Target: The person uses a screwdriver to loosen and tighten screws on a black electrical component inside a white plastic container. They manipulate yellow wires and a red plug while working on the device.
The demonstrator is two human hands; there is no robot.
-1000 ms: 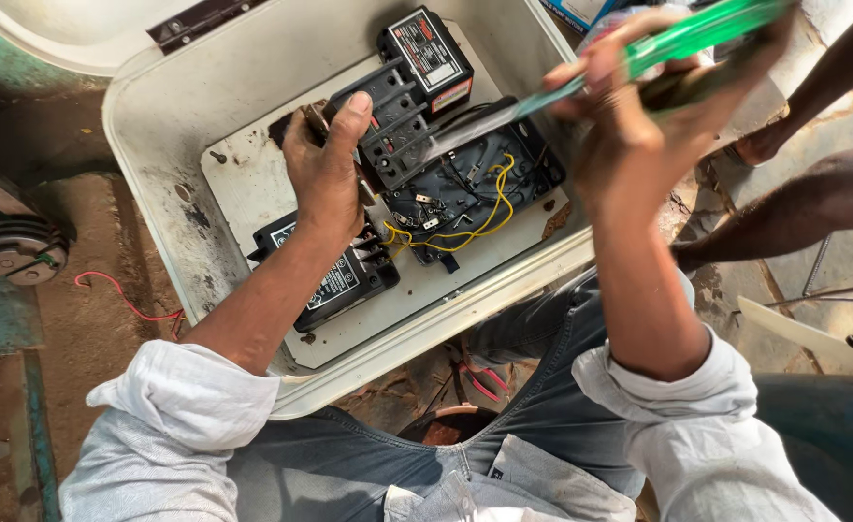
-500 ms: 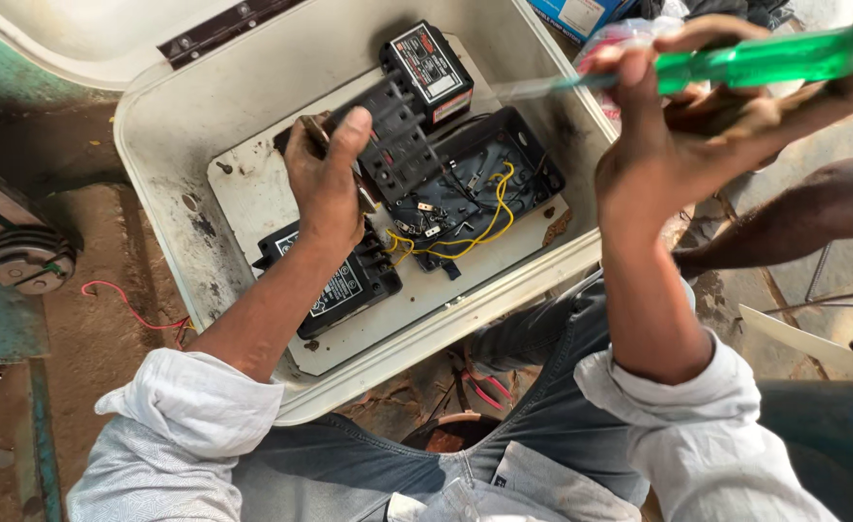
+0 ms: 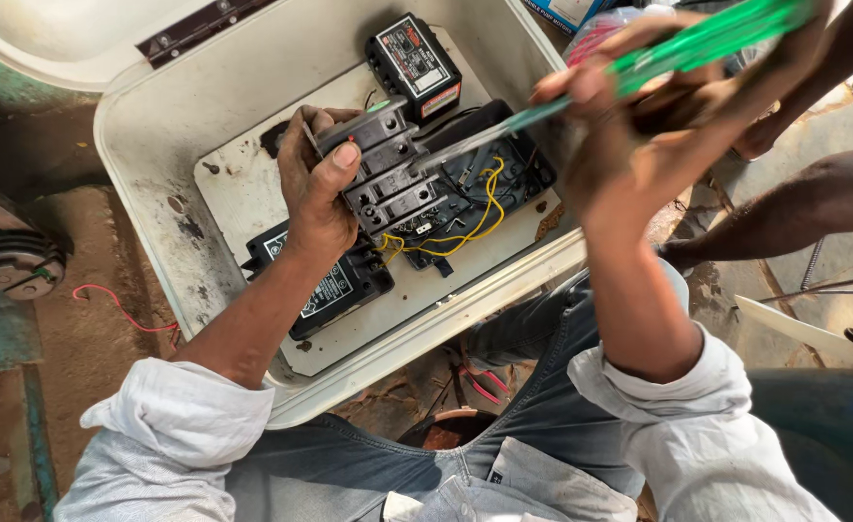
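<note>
Left hand clamped round the switch block, steadying it; right hand gripping the green screwdriver, tip angled into the terminals.

Red wire lies looped on the brown dirt floor, just outside the left edge of the enclosure. Round grey pulley sits at the far left. Pink-handled pliers on the ground below the enclosure's near edge. Another person's bare legs at right.
</note>
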